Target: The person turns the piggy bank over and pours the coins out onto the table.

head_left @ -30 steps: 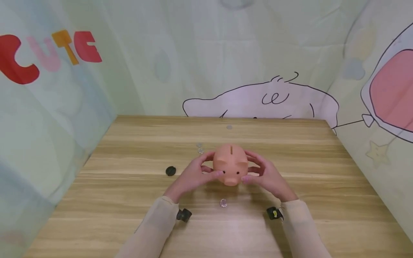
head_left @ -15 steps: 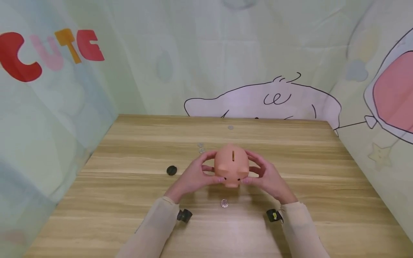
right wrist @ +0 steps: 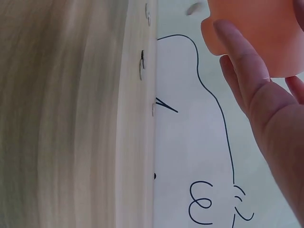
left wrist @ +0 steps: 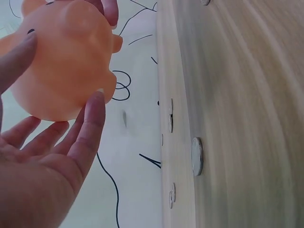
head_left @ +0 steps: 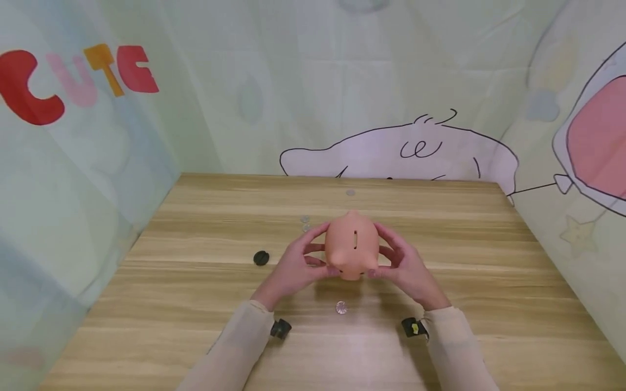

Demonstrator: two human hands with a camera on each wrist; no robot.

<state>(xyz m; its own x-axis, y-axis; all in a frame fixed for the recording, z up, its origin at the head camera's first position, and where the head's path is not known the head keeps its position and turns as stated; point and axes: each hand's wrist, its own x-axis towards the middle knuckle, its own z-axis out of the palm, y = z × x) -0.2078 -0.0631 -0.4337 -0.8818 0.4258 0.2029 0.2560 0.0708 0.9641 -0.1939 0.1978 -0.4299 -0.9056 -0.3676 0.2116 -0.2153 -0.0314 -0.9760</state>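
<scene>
A pink piggy bank (head_left: 352,244) is held up off the wooden table between both hands, its coin slot facing up and its snout toward me. On its left side, my left hand (head_left: 299,265) grips it with spread, curved fingers, the thumb by an eye. My right hand (head_left: 407,267) holds the opposite side the same way. Table and bank stand apart in the left wrist view, with a small blurred grey thing (left wrist: 124,118) in the gap. A shiny coin (head_left: 341,308) lies on the table in front of the bank. The bank's underside is hidden in the head view.
A round black plug (head_left: 261,258) lies left of my left hand. Beyond that hand are two coins (head_left: 305,220), and another coin (head_left: 350,192) sits near the table's back edge. Printed curtains (head_left: 235,65) surround the wooden table (head_left: 195,315).
The piggy bank has tilted, snout down, so more of its back and slot shows and its eyes are mostly hidden. Both hands keep their hold on it. The head view has shifted slightly.
</scene>
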